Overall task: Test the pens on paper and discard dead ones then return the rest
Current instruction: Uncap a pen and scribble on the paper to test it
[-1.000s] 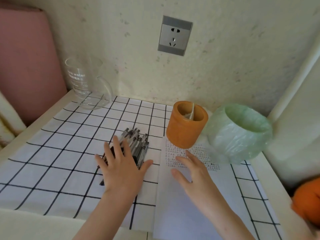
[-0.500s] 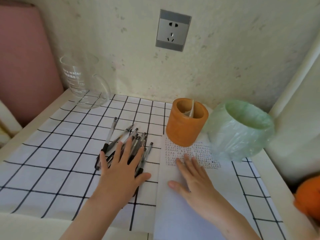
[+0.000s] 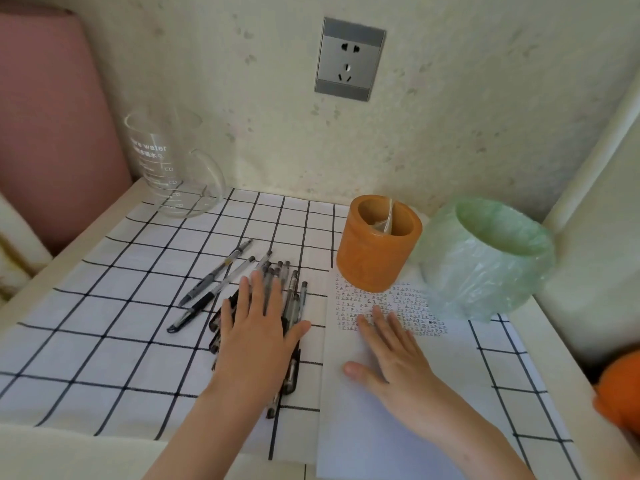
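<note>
A pile of several black-and-clear pens (image 3: 290,296) lies on the checked cloth (image 3: 104,334). My left hand (image 3: 258,336) rests flat on the pile, fingers straight. Two pens (image 3: 214,284) lie loose to the left of the pile. A white sheet of paper (image 3: 374,441) with rows of small written marks lies to the right. My right hand (image 3: 391,348) presses flat on the sheet, fingertips at the marks. An orange pen holder (image 3: 375,251) stands at the paper's far edge. Beside it is a small bin lined with a green bag (image 3: 485,258).
A clear glass measuring jug (image 3: 169,168) stands at the back left by the wall. A wall socket (image 3: 349,58) is above the table. A pink cushion (image 3: 52,126) stands at the far left. An orange object (image 3: 620,393) sits at the right edge.
My left hand has slid toward me over the pens, spreading them; two pens rolled out to the left. My right hand settled flat on the paper.
</note>
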The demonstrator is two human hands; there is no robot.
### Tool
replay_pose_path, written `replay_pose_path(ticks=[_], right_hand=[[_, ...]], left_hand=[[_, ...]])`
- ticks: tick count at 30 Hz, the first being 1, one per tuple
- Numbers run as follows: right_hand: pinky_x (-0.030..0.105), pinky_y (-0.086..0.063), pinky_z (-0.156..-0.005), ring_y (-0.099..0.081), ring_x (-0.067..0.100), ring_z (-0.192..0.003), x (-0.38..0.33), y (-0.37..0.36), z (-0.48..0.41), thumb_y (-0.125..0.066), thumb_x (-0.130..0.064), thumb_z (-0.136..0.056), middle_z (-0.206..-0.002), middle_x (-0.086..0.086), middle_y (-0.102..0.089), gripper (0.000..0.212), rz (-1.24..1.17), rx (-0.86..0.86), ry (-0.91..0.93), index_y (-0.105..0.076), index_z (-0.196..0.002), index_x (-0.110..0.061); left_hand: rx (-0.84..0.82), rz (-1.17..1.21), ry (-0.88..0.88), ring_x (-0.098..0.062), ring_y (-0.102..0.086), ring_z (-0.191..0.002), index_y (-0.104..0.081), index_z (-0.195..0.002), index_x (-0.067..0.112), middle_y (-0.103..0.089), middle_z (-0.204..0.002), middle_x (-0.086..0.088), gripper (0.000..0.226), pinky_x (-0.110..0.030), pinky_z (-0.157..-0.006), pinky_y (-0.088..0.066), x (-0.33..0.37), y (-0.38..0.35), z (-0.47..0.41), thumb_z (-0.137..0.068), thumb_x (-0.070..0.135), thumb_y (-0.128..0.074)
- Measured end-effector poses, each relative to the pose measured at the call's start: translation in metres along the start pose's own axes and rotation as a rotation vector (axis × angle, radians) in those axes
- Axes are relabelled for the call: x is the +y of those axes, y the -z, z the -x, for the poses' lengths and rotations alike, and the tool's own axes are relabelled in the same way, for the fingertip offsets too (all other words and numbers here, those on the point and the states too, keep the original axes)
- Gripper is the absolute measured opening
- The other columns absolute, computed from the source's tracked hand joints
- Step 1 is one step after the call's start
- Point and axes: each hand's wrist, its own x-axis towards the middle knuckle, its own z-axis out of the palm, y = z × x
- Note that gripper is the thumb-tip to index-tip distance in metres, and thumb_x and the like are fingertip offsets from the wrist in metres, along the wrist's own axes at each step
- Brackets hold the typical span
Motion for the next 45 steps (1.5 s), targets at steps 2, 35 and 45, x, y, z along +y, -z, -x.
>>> replay_pose_path(ticks=[2,35,45], right_hand=[[0.023,0.018,-0.108,0.031,0.004,-0.135,-0.003,0.004,0.001,-0.026,-0.058,-0.094,-0.153,-0.010,0.030,0.070,-0.035,0.020,0.022,0.011,-0.149,-0.033],[0.016,-0.032,-0.053,-0.045,0.002,-0.063,-0.056,-0.011,-0.010,-0.052,-0.041,-0.092,-0.069,-0.012,-0.048,0.019,-0.244,0.393,0.105,-0.060,-0.099,-0.025],[0.020,-0.028,-0.048,-0.043,0.007,-0.056,-0.074,-0.011,-0.016,-0.052,-0.035,-0.094,-0.060,-0.010,-0.042,0.012,-0.290,0.393,0.095,-0.051,-0.097,-0.024]], left_hand=[[0.098,0.027,-0.043,-0.027,0.010,-0.144,0.001,-0.149,0.018,0.007,-0.157,-0.009,0.087,-0.042,-0.114,0.004,-0.003,0.005,-0.001,-0.076,0.065,0.007],[0.111,0.070,0.186,-0.028,-0.027,-0.126,-0.031,-0.140,0.022,-0.031,-0.139,-0.008,0.058,-0.037,-0.097,-0.037,-0.019,0.024,0.003,-0.092,0.054,-0.030],[0.211,0.269,-0.001,-0.018,-0.031,-0.122,-0.049,-0.130,0.023,-0.041,-0.131,-0.002,0.037,-0.030,-0.098,-0.035,-0.022,0.030,0.002,-0.093,0.027,-0.048]])
